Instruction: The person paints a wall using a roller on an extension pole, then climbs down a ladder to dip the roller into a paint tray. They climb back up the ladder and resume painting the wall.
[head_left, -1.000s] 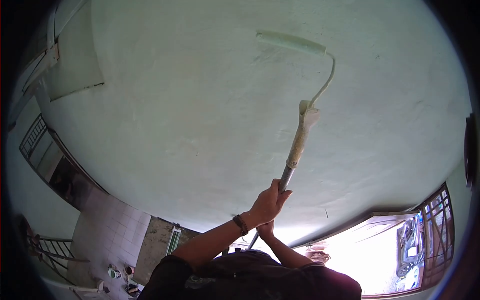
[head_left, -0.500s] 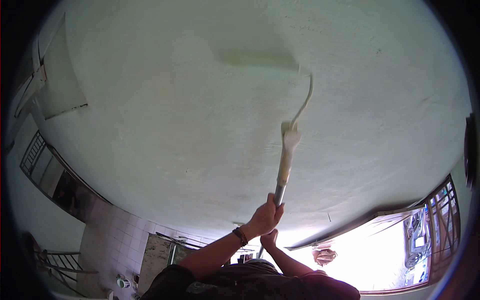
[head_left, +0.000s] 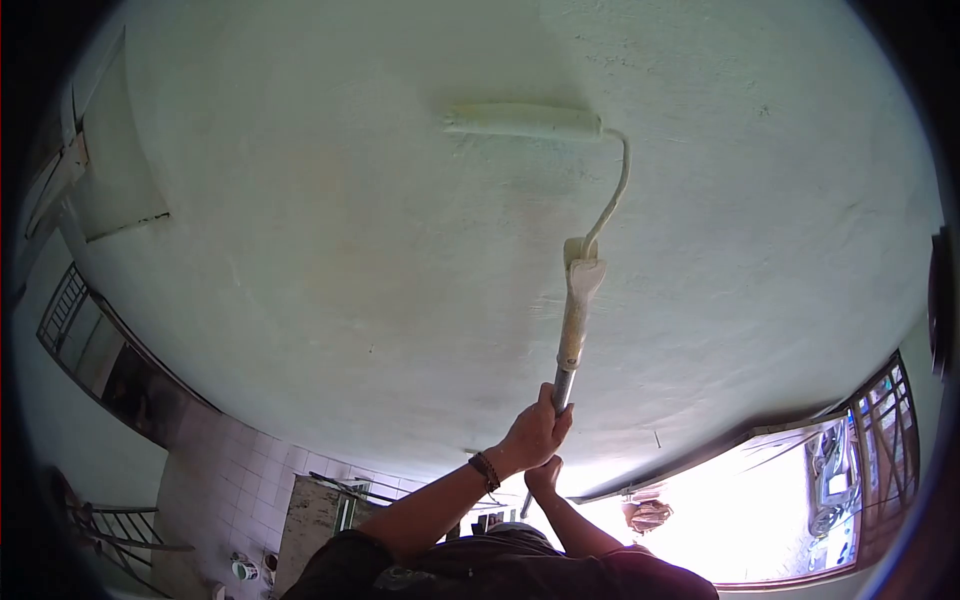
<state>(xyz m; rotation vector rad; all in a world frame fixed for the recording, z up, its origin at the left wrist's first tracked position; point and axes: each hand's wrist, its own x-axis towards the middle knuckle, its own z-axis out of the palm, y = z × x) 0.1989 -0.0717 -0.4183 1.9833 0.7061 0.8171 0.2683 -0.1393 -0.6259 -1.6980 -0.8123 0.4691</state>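
Observation:
A long paint roller (head_left: 522, 122) coated in pale green-white paint lies against the painted surface (head_left: 330, 220) overhead. Its bent wire frame (head_left: 618, 185) runs down to a paint-smeared handle (head_left: 575, 310) fixed on a metal pole (head_left: 562, 385). My left hand (head_left: 532, 436), with a dark beaded bracelet (head_left: 485, 470) at the wrist, is wrapped round the pole just below that handle. Lower down, my right hand (head_left: 543, 477) is closed round the same pole. The pole's lower end shows only briefly below my hands.
At the right, a bright opening (head_left: 750, 510) lies beside a barred window (head_left: 885, 430). A wooden chair or rack (head_left: 120, 530) stands at lower left. Small paint-stained buckets (head_left: 244, 568) sit on the tiled floor (head_left: 235, 470). A panel (head_left: 125, 170) edges the surface at upper left.
The roller was blurred by motion and is now sharp, at nearly the same spot. Both hands keep their grip on the pole, which has shifted very slightly.

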